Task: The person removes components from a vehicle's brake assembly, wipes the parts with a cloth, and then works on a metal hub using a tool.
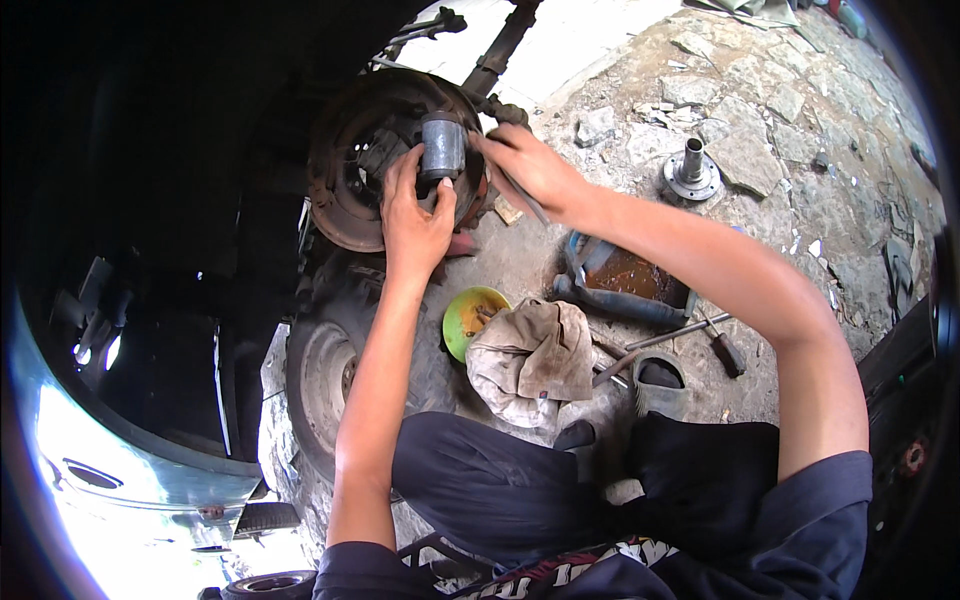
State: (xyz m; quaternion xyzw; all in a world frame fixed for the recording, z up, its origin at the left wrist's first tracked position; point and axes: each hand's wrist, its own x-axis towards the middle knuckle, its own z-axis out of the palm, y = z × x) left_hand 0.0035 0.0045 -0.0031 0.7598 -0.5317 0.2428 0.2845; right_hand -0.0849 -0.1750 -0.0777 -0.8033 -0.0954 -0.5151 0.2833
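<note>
My left hand (417, 215) grips a short grey metal brake wheel cylinder (443, 147) with dark ends, fingers along its left side and thumb below. The cylinder is in front of a rusty brake backing plate (333, 190). Just right of the cylinder, my right hand (530, 170) has its fingers curled, the tips slightly blurred. A thin grey bar (531, 203) sticks out below the right palm; its other end is hidden by the hand.
Below the backing plate lie a tyred wheel (325, 370), a yellow-green bowl (462, 318) and a dirty cloth (530, 355). A blue container (630, 302) holds brown liquid. A wheel hub (691, 172), a screwdriver (728, 354) and loose stones are on the ground to the right.
</note>
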